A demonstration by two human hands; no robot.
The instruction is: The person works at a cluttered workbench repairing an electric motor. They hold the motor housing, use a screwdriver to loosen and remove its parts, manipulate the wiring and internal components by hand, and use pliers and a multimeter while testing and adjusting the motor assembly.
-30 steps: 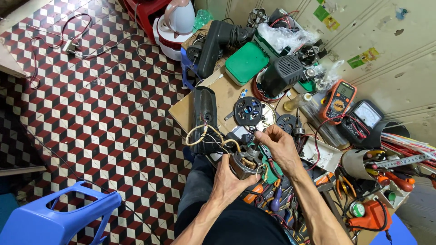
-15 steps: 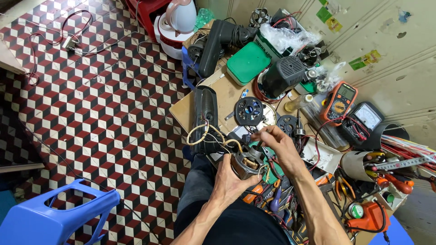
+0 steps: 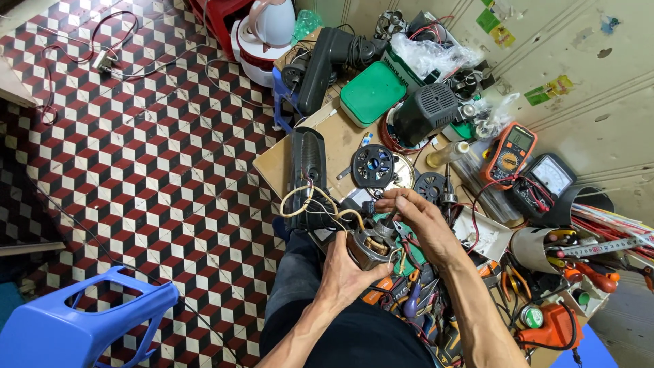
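My left hand (image 3: pixel 343 271) grips a small electric motor (image 3: pixel 370 247) with copper windings, held over my lap. My right hand (image 3: pixel 417 217) pinches the thin wires coming off the top of the motor, fingers closed on them. Yellow and white wires (image 3: pixel 306 202) loop from the motor to a black fan housing (image 3: pixel 306 176) lying on a brown board (image 3: pixel 340 140). A round black motor cover (image 3: pixel 372 165) lies on the board just beyond my right hand.
An orange multimeter (image 3: pixel 509 154) and a grey analog meter (image 3: pixel 548 177) sit at right. Pliers and screwdrivers crowd a holder (image 3: pixel 545 249). A green box (image 3: pixel 372 93) and black vacuum part (image 3: pixel 332 61) lie behind. A blue plastic stool (image 3: pixel 82 324) stands on the checkered floor.
My right hand has shifted slightly along the motor's wires; the left hand keeps the motor almost still.
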